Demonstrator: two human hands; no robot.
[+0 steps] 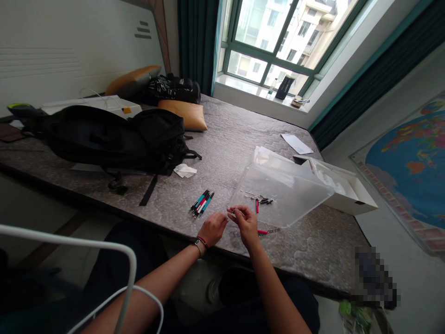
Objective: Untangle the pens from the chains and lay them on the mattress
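My left hand (pixel 212 229) is closed, its fingertips drawn together close to those of my right hand (pixel 246 225). My right hand is pinched, with its thumb and forefinger around something too small to make out. Left of the hands lies a bundle of teal, red and black pens (pixel 201 203). A clear plastic box (pixel 295 199) lies tipped on its side to the right, holding dark pen parts (pixel 267 201) and a red pen barrel (pixel 257 206). By my right wrist are another red piece (pixel 262 232) and several small dark springs (pixel 273 230).
A black backpack (pixel 114 139) lies on the left of the grey mattress (pixel 229 125), with a crumpled tissue (pixel 185 170) beside it. An open white carton (pixel 347 188) stands behind the plastic box. A white cable (pixel 86 239) crosses the lower left.
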